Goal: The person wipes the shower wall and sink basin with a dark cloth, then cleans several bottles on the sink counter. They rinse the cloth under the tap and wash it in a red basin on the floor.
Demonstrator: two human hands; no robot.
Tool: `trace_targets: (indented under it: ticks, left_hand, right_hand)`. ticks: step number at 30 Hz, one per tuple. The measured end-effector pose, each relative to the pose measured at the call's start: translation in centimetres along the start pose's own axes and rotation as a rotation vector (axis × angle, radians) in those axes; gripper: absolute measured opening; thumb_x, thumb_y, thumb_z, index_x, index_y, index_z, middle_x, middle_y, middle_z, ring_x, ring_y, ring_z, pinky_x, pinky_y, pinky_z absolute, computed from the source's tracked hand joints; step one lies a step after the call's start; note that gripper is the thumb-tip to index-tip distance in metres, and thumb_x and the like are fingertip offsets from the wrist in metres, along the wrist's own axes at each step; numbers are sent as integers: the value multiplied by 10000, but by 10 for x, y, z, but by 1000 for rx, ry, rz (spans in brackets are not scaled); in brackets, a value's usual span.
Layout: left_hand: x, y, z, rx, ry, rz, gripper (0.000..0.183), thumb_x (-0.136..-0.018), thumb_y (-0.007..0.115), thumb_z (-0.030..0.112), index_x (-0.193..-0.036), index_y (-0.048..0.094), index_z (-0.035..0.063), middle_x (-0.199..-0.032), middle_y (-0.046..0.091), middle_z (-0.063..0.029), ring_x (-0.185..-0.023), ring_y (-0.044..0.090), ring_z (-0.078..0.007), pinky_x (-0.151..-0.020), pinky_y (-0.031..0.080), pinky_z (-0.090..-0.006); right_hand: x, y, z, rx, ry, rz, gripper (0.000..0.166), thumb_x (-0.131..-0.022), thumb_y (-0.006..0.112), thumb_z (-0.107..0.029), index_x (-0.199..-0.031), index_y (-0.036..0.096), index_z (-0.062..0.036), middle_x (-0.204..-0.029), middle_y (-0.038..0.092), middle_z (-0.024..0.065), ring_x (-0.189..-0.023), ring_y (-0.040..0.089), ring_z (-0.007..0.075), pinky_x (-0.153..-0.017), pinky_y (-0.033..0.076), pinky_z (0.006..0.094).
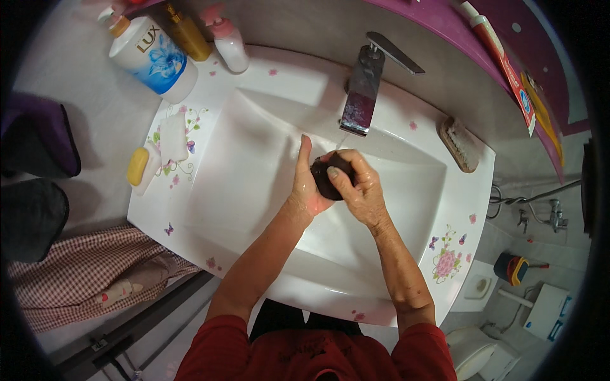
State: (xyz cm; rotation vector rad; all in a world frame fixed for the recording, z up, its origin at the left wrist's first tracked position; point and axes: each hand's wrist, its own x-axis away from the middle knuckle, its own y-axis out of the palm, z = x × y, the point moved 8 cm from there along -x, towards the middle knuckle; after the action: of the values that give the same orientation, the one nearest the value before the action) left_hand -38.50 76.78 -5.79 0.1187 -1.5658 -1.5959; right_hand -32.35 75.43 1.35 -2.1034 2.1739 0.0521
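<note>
Over the white sink basin (pixel 238 190), below the chrome faucet (pixel 363 95), my two hands meet around a dark brown rounded object (pixel 329 178); its kind I cannot tell. My right hand (pixel 362 190) grips it from above, thumb across its face. Beneath it lies my left hand (pixel 305 185), palm up, thumb raised and apart, its fingers hidden behind the object. A thin stream of water runs from the faucet onto the hands, which look wet.
Along the sink's back left stand a white pump bottle (pixel 152 62), an amber bottle (pixel 190 35) and a pink-topped pump bottle (pixel 231 47). Yellow soap (pixel 138 166) sits left, a scrubbing brush (pixel 458 145) right. A toothpaste tube (pixel 505 66) rests on the purple shelf.
</note>
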Motion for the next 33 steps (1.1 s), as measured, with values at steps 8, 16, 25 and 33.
trace_targets:
  ticks: [8, 16, 25, 33]
  left_hand:
    - [31, 7, 4, -245, -154, -204, 384, -843, 629, 377, -1107, 525, 119, -1022, 579, -81, -951, 571, -238, -589, 506, -400]
    - [15, -18, -1, -175, -190, -98, 409, -856, 573, 488, -1024, 545, 115, -879, 587, -45, -656, 526, -156, -443, 346, -267]
    - [23, -22, 13, -52, -105, -3, 780, -767, 321, 804, -960, 556, 86, -835, 581, -73, -614, 486, -195, -442, 324, -288]
    - [21, -11, -8, -133, -150, -169, 634, -830, 366, 715, -1016, 551, 138, -890, 589, -39, -665, 512, -199, -444, 355, -282]
  right_hand:
    - [-2, -18, -42, 389, -202, 12, 187, -794, 610, -59, -972, 602, -4, -991, 622, 124, -870, 588, 262, -747, 479, 332]
    - [-39, -70, -138, 1027, -545, 573, 359, -845, 566, -84, -1193, 504, -21, -1200, 523, 162, -1091, 498, 291, -873, 422, 389]
    - [-20, -66, -110, 742, -491, 570, 357, -873, 549, -117, -1209, 494, -11, -1243, 512, 142, -1125, 494, 267, -903, 417, 376]
    - [13, -17, 49, -212, 424, 13, 429, -899, 527, -357, -1173, 516, -27, -1165, 536, 105, -1032, 501, 186, -917, 383, 310]
